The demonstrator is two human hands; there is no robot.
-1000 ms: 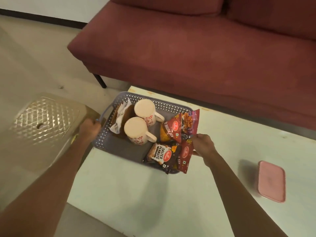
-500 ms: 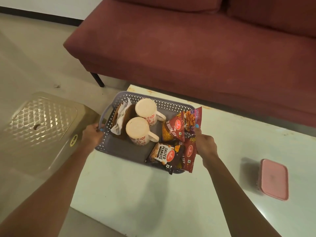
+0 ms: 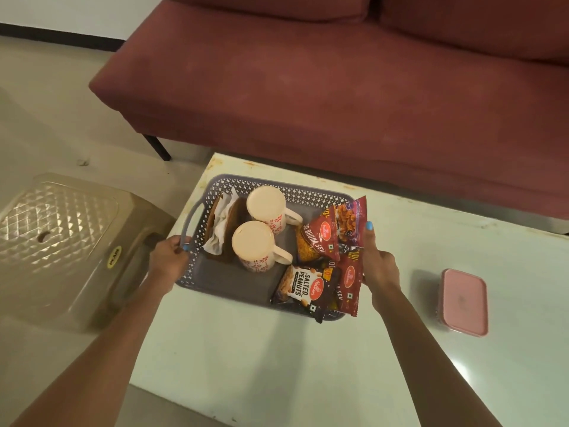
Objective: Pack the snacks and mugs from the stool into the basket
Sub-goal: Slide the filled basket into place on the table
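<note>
At the centre of the frame, your grey perforated plastic basket [image 3: 215, 282] sits on the pale white surface [image 3: 246, 365], near its upper left corner. Your left hand [image 3: 167, 257] has its fingers [image 3: 180, 246] curled closed around the loop handle at the basket's left end. Your right hand [image 3: 380, 266] grips the right end, fingers closed, though the red snack packets [image 3: 348, 229] hide the rim there, so you may be pinching a packet as well. Inside, two cream mugs with red flower print [image 3: 257, 241] stand upside down, just beside a brown holder with white napkins [image 3: 220, 226]. A dark salted peanuts packet [image 3: 304, 286] lies at the lower right of the basket. Left of frame stands the beige plastic stool [image 3: 61, 235]; a pink lidded box [image 3: 463, 300] lies at the right of frame, well apart.
</note>
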